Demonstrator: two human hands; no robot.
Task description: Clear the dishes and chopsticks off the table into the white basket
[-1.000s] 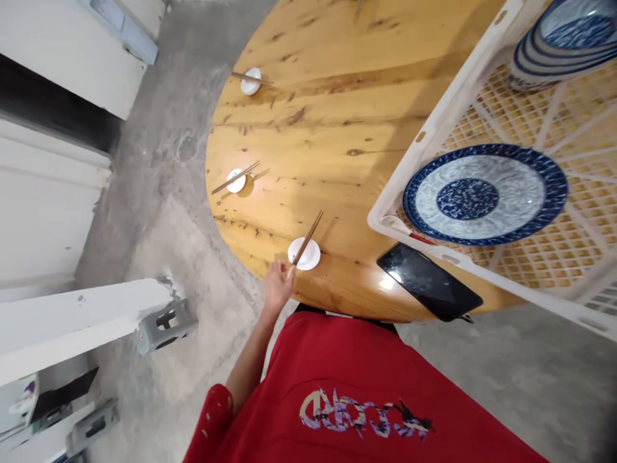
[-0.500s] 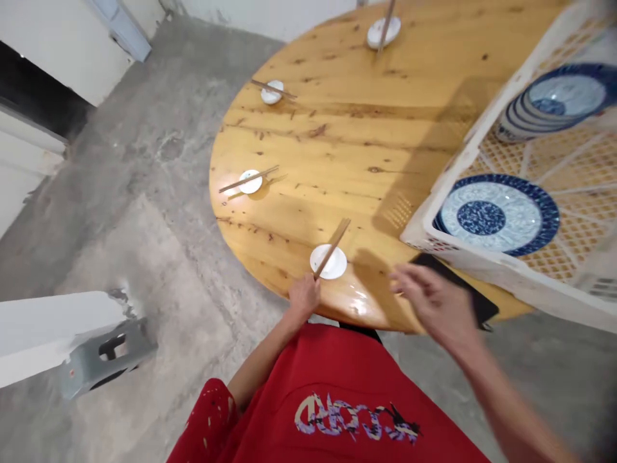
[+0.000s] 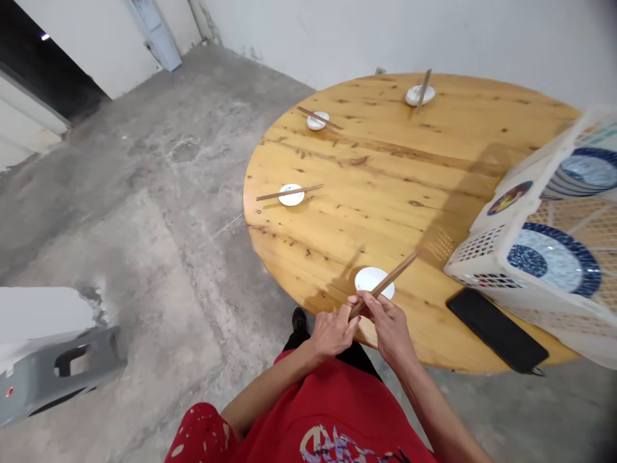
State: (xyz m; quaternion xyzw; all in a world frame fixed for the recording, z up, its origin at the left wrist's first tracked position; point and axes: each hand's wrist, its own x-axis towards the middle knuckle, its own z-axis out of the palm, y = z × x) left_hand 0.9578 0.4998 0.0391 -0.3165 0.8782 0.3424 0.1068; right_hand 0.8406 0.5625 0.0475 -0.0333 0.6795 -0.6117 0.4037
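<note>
The round wooden table (image 3: 385, 186) filled the middle of the view, with bare concrete floor (image 3: 144, 212) to its left. On its right side sat a white plastic crate (image 3: 486, 247) holding blue-patterned plates (image 3: 554, 260), and a dark phone (image 3: 496, 331) lay flat just near of the crate, close to the table's near edge. Three small white dishes with chopsticks across them stood around the left and far rim: one at the left (image 3: 292, 194), one further back (image 3: 317, 120), one at the far side (image 3: 419, 95).

At the near edge sat a fourth small white dish (image 3: 373, 281), and a pair of chopsticks (image 3: 385, 283) lay slanted over it, their tips toward the crate. The left hand (image 3: 332, 333) and right hand (image 3: 393, 325) were together at the near end of the pair, fingers pinched on the sticks from both sides.

The dish stood close to the rim, so a pull on the sticks toward the body would likely drag or tip it off the edge; uneven pressure from the two hands could also roll one stick off the dish.

Half a second earlier only the left hand touched the chopstick ends while the right hovered open above the phone; now both held the pair, which lay flatter, pointing more to the right.
</note>
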